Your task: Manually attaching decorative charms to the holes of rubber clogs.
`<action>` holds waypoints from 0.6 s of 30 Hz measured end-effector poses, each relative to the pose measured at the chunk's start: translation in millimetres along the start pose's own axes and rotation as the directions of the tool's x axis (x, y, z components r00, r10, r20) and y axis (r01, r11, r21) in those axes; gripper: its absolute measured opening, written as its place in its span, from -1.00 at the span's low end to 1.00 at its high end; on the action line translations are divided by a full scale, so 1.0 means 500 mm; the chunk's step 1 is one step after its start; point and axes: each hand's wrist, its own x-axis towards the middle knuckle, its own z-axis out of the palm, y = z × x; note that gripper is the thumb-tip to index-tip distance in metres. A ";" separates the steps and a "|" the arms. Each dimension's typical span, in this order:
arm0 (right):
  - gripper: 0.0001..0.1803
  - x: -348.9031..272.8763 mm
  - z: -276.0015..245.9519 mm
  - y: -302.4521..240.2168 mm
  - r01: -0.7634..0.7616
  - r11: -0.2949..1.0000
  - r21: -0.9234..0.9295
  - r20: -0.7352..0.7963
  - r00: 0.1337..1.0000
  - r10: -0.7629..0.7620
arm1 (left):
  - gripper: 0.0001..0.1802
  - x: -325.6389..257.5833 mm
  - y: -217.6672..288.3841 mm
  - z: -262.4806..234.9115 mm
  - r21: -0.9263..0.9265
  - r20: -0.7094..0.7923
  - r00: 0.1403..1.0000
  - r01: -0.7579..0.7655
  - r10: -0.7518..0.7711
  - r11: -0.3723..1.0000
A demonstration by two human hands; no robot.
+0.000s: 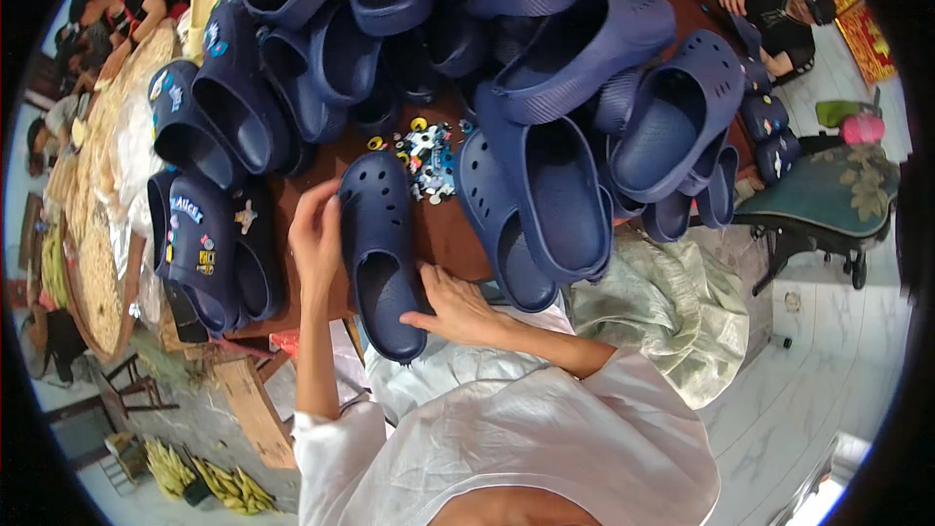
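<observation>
A navy clog [378,209] with holes in its upper lies in front of me at the table's near edge, toe pointing away and heel overhanging. My left hand [317,234] grips its left side near the toe, fingers bent against the edge. At the heel end my right hand [460,307] holds the right side, thumb over the rim and fingers along the outside; some fingertips are hidden. No charms show on this clog's upper. Just past its toe is a small heap of colourful shoe charms [429,161] on the brown tabletop [314,168].
Many navy clogs [565,190] are piled at the back and right. On the left, a decorated clog [200,244] carries several charms. A pale cloth sack [662,317] hangs below the table, beside a green office chair [823,185]. Another person [779,24] sits at the far right.
</observation>
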 end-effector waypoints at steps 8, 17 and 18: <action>-0.27 -0.021 0.074 0.015 0.050 0.982 0.184 -0.158 0.987 -0.021 | -0.56 -0.234 -0.063 -0.034 -0.315 -0.084 0.913 0.356 -0.399 0.880; -0.25 -0.092 0.004 -0.044 0.195 0.930 0.311 -0.322 0.942 -0.090 | -0.55 -0.241 0.103 0.017 -0.485 -0.302 0.932 0.030 -0.200 0.874; -0.24 -0.103 -0.012 -0.047 0.214 0.917 0.337 -0.337 0.937 -0.094 | -0.55 -0.233 0.126 0.025 -0.485 -0.295 0.936 0.026 -0.192 0.874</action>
